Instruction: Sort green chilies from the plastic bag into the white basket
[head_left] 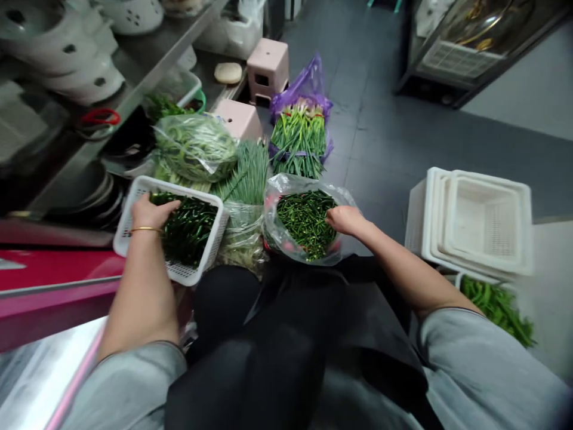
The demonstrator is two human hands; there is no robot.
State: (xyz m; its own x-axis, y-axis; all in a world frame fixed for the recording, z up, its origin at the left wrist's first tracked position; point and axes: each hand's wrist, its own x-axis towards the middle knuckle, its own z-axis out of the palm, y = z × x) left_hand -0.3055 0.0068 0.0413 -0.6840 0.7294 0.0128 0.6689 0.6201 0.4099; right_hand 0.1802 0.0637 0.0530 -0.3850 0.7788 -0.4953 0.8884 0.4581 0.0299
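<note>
A white basket (209, 242) at the left holds dark green peppers (190, 230). My left hand (151, 214) lies over its left part, thumb stretched out to the right and apart; the other fingers are partly hidden among the peppers. In front of my knees a clear plastic bag (274, 230) stands open, full of thin green stalks or peppers (307, 221). At the bag's right side, my right hand (342, 219) has its fingers pressed together at the edge of the green pile. What those fingers hold, if anything, is too small to make out.
Behind the bag lie green stalks in purple plastic (302, 134), long thin greens (248, 173) and a bagged vegetable (197, 146). Pink stools (268, 65) stand farther back. Stacked white baskets (486, 221) are at the right, with leafy greens (496, 307) below. A metal shelf (147, 77) runs along the left.
</note>
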